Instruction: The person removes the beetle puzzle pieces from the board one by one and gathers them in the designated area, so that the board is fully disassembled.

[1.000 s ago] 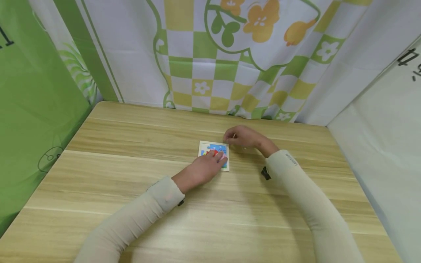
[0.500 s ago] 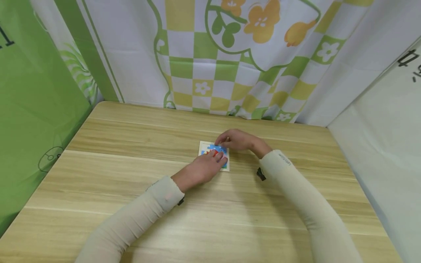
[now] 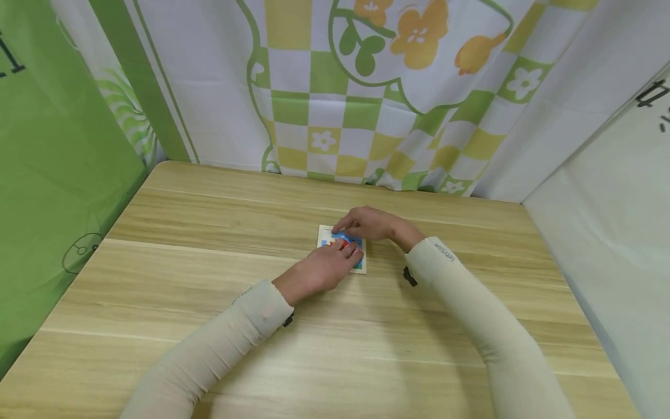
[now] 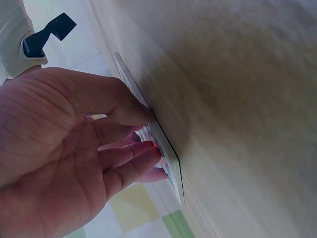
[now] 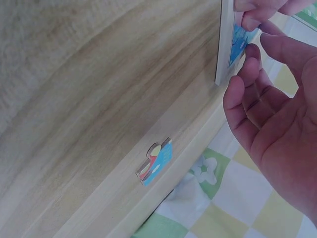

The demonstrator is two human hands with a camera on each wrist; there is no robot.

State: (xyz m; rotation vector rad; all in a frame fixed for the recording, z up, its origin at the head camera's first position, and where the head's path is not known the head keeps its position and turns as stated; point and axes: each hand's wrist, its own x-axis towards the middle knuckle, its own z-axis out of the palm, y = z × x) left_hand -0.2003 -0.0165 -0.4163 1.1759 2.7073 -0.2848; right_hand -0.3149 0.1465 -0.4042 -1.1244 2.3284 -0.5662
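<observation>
A small square jigsaw puzzle [image 3: 357,263] with a pale frame and a blue, red and green picture lies on the table. My left hand [image 3: 324,269] lies over its near part, covering much of the picture. The left wrist view shows the thumb against the frame's edge and the bent fingers on the picture. From the far side, my right hand [image 3: 369,223] reaches the puzzle's upper part with bent fingers. Whether a piece sits between its thumb and forefinger is hidden. A loose puzzle piece [image 5: 155,161], blue with red and yellow, lies near the right hand in the right wrist view.
The wooden table [image 3: 220,203] spreads around the puzzle. A checked, flowered curtain [image 3: 324,110] hangs along its far edge. A green cloth [image 3: 57,163] stands at the left and a white one [image 3: 612,192] at the right.
My right hand has moved left from beside the puzzle's upper right corner onto its upper part. The left hand has stayed on the puzzle.
</observation>
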